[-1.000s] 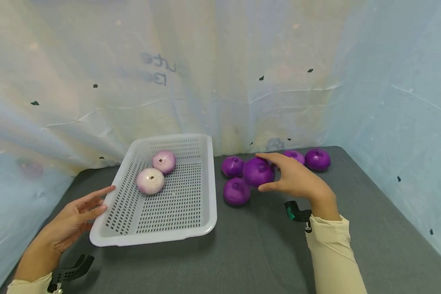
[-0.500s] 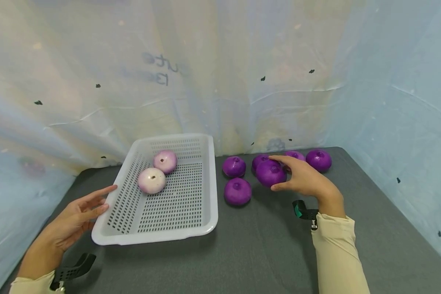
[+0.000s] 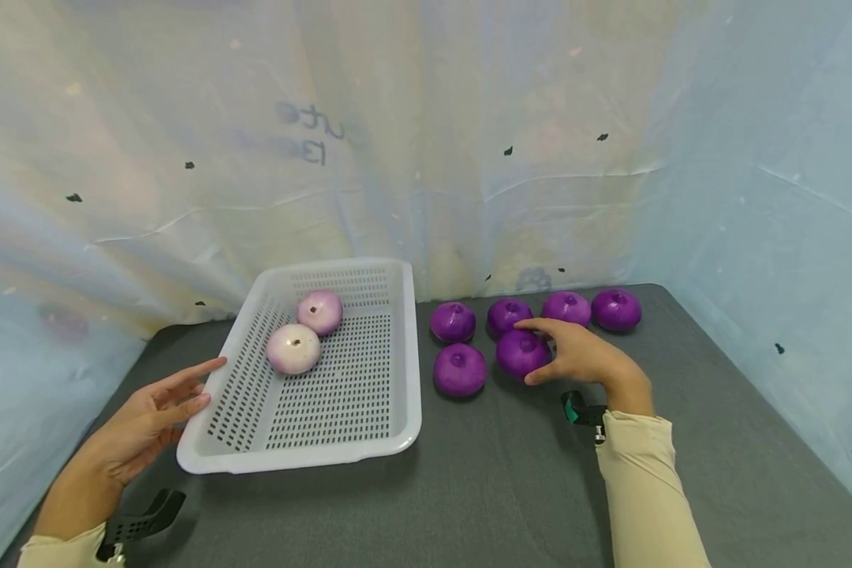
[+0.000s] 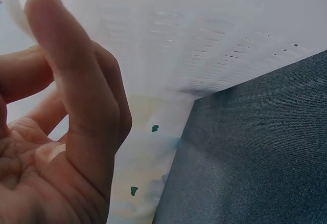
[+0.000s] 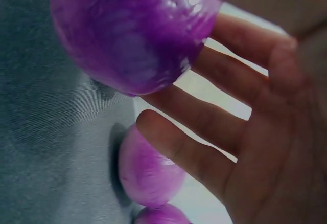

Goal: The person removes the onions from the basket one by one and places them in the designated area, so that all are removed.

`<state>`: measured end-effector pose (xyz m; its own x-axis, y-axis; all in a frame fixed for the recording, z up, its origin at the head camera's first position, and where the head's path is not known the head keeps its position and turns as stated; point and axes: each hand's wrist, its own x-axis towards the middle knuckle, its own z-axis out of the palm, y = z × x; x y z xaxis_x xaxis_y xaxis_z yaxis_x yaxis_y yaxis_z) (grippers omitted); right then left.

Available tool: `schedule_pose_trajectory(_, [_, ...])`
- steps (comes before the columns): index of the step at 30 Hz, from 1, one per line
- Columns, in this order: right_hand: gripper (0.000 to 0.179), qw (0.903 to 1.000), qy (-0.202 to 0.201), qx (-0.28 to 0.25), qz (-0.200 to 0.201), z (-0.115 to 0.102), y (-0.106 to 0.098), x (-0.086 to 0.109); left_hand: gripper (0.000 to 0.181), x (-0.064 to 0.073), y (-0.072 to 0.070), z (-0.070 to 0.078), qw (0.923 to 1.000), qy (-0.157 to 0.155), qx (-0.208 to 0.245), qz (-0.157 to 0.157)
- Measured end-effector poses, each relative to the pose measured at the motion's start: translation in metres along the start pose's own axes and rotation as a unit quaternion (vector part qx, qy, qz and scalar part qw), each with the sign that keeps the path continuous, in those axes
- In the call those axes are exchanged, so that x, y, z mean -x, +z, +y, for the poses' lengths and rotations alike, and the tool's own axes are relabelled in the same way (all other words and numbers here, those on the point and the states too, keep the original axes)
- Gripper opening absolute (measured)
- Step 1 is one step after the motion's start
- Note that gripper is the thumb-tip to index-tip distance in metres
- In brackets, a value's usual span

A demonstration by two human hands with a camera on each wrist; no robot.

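My right hand (image 3: 575,351) grips a shiny purple onion (image 3: 521,353), thumb on its near side and fingers on its far side. In the right wrist view this onion (image 5: 127,35) fills the top, with the fingers spread behind it. Another purple onion (image 3: 459,370) sits to its left, and one (image 3: 509,317) lies just behind it. My left hand (image 3: 149,418) holds the left rim of a white slotted basket (image 3: 413,379). Inside that basket are two pale pink-white onions (image 3: 293,349). The left wrist view shows bent fingers against the basket's outer side (image 4: 204,35).
A back row continues with purple onions at the left (image 3: 453,323), right of centre (image 3: 566,308) and far right (image 3: 615,309). All stand on a dark grey table (image 3: 483,489). Pale plastic sheeting (image 3: 426,142) hangs behind and along both sides.
My right hand has moved the purple onion rightward, away from the left ones, then toward the table's front. The onions behind now show more fully. My left hand and the basket stay almost still.
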<state>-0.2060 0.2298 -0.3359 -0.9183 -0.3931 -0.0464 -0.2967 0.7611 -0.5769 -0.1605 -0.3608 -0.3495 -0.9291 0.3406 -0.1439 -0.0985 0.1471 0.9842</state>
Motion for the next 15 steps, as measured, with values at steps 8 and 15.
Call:
schedule_pose_trajectory(8, [0.083,0.9996,0.02,-0.009,-0.018,0.009,0.008,-0.005,0.058,0.0,0.0,0.0,1.0,0.0,0.0,-0.001])
schedule_pose_trajectory(15, [0.083,0.9998,0.007,-0.013,-0.013,0.015,0.012,-0.008,0.058,0.0,-0.001,0.0,1.0,0.001,0.007,-0.007])
